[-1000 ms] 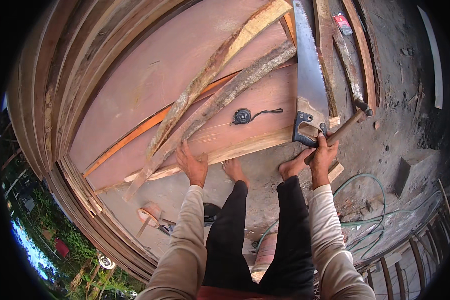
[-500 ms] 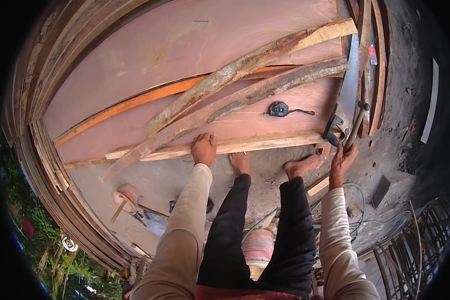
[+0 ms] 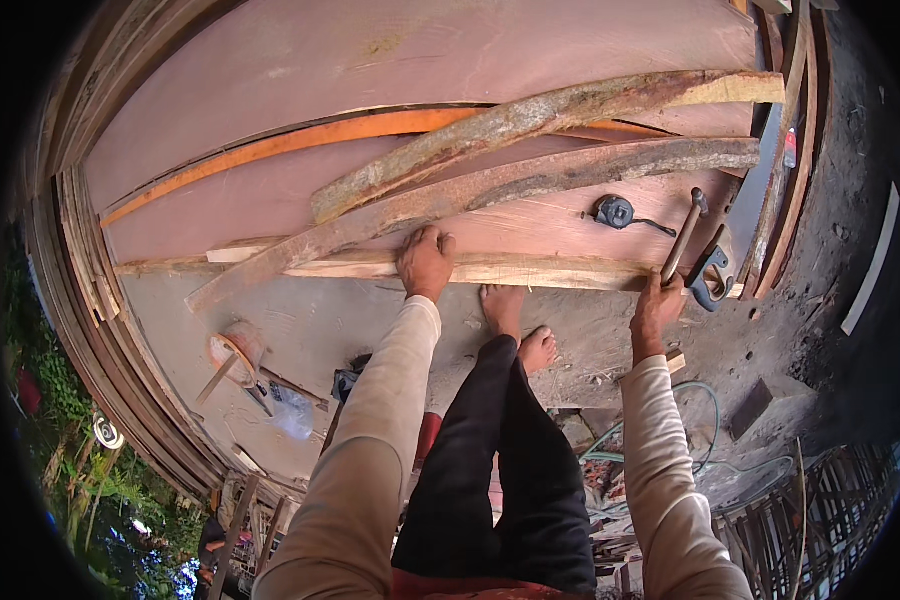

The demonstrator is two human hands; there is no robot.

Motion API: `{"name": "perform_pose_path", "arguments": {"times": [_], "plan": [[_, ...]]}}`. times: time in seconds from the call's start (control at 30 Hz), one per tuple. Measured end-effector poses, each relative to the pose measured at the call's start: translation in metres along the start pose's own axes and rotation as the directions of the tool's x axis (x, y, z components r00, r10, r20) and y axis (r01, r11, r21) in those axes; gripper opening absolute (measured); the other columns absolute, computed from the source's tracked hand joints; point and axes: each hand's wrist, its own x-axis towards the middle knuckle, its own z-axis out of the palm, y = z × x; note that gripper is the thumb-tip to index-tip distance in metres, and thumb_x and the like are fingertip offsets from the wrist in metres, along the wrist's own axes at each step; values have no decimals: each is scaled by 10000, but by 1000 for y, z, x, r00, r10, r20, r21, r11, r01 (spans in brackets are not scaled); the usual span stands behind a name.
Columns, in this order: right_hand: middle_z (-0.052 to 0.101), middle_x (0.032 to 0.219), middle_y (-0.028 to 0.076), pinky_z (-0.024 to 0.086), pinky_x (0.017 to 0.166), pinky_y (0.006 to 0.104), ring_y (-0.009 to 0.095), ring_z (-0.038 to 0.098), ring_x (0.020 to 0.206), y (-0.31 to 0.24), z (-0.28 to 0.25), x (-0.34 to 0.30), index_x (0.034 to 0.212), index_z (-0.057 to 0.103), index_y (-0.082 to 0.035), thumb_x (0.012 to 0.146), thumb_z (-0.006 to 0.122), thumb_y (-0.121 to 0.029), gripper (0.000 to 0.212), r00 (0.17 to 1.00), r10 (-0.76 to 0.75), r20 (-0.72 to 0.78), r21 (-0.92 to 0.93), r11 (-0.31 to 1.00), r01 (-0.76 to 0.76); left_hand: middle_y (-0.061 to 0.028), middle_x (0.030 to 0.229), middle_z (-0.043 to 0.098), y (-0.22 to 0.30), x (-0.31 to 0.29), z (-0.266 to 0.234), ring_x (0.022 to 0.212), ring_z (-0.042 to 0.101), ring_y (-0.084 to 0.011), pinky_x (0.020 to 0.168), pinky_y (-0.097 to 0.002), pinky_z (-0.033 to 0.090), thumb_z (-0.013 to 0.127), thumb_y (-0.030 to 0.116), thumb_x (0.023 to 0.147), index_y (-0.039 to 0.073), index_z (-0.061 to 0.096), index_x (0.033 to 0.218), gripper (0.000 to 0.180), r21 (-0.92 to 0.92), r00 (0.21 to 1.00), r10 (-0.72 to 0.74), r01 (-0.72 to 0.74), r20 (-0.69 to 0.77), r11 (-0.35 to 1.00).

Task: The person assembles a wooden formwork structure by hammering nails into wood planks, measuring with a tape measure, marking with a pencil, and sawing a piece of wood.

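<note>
My left hand (image 3: 427, 263) is closed over a pale wooden strip (image 3: 530, 271) lying along the near edge of a reddish plywood sheet (image 3: 250, 65). In my right hand (image 3: 658, 305) is a hammer (image 3: 682, 243), gripped low on its wooden handle with the head pointing away from me. Just right of that hand lies a handsaw (image 3: 710, 276) with a dark handle, its blade reaching away under a board end. A black tape measure (image 3: 614, 211) rests on the plywood, left of the hammer head.
Two rough-edged boards (image 3: 530, 125) (image 3: 570, 172) slant across the plywood, beside an orange strip (image 3: 270, 148). Long planks (image 3: 100, 280) are stacked at the left. A bucket (image 3: 238, 345) stands at lower left; a green hose (image 3: 712, 420) and a block (image 3: 770, 405) are at lower right.
My right hand has moved left with the hammer, away from the saw and closer to the tape measure. My right foot has come in beside the left. The whole view has shifted.
</note>
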Motion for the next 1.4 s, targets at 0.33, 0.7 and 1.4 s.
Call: {"name": "perform_pose_path", "arguments": {"times": [0.33, 0.7, 1.4], "plan": [[627, 1126, 265, 463, 938, 503, 434, 602, 1065, 12, -8, 6, 1305, 574, 36, 916, 721, -300, 535, 970, -120, 211, -181, 971, 159, -135, 1093, 722, 4, -3, -7, 1098, 650, -340, 976, -477, 487, 668, 345, 926, 72, 721, 1032, 298, -96, 994, 56, -46, 97, 994], [475, 1375, 222, 412, 1063, 516, 413, 509, 1229, -17, -11, -16, 1498, 439, -67, 891, 730, -237, 695, 918, -291, 270, -410, 828, 383, -157, 1110, 699, -8, -18, -56, 1099, 631, -359, 976, -456, 491, 779, 300, 857, 29, 711, 1128, 389, -326, 996, 92, -87, -1, 941], [581, 1263, 298, 454, 1021, 519, 472, 558, 1165, -9, -26, 22, 1388, 518, 5, 900, 716, -269, 594, 945, -104, 310, -187, 968, 168, -180, 1474, 424, 75, 27, -78, 1362, 398, -405, 1090, -613, 318, 883, 266, 736, 133, 517, 1365, 740, 438, 989, 143, -147, 40, 887]]}}
